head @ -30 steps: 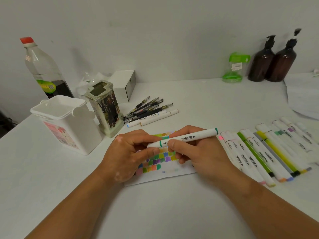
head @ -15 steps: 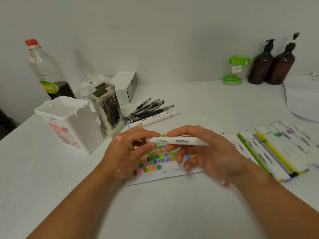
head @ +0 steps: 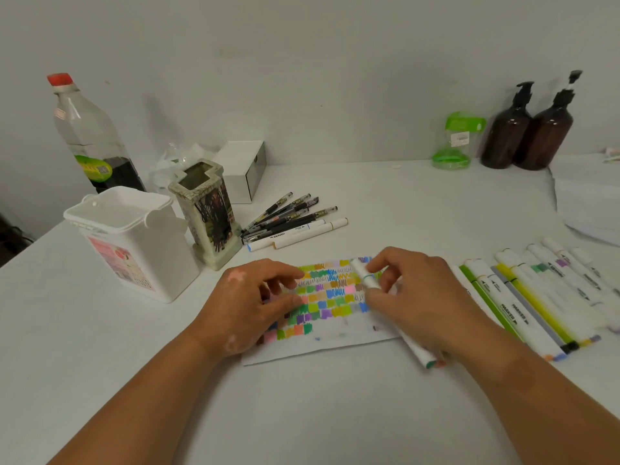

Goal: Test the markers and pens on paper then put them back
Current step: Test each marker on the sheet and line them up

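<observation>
1. The paper lies under both hands; the left hand, fingers relaxed and grasping nothing, rests on it. Pin it flat.
2. The right hand pinches the marker over the swatches. It looks capped, so lay it parallel beside the marker row.

Soft, even light, faint shadows; hands motion-blurred, edges bowed by wide-angle distortion.
</observation>
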`<state>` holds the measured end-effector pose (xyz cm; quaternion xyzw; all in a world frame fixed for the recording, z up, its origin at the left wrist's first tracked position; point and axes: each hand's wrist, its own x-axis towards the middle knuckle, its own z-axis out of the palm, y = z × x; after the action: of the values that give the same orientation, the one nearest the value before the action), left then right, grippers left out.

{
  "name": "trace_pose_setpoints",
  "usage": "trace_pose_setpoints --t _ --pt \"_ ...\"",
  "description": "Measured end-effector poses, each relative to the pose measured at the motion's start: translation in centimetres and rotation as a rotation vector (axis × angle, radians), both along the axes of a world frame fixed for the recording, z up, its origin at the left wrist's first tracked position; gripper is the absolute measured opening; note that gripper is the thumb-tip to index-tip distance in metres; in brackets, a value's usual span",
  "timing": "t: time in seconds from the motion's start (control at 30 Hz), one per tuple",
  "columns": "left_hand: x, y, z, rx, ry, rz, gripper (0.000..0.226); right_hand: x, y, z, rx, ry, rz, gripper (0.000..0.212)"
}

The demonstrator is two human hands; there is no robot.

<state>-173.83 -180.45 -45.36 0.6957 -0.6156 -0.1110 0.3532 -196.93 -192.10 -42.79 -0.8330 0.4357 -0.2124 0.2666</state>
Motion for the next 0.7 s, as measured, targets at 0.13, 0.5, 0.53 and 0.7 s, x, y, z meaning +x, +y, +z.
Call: trace_pose_setpoints --t 0.13,0.5,0.53,0.7 --pt "0.4 -0.2 -0.3 0.043 -0.134 0.074 0.032 -0.6 -1.1 -0.5 -0.119 0.157 -0.128 0.027" --pt "1.4 -0.1 -0.1 0.152 -0.118 0.124 0.04 -0.4 -2.0 -2.0 -0.178 0.273 -0.231 0.03" --pt "1.5 -0.1 -0.1 0.158 -0.112 0.125 0.041 -0.5 -2.1 -2.0 -0.18 0.267 -0.234 0.029" --pt "2.1 -0.3 -0.5 0.186 -0.101 0.121 0.045 -0.8 -2.5 -1.9 -0.169 0.269 -0.25 0.027"
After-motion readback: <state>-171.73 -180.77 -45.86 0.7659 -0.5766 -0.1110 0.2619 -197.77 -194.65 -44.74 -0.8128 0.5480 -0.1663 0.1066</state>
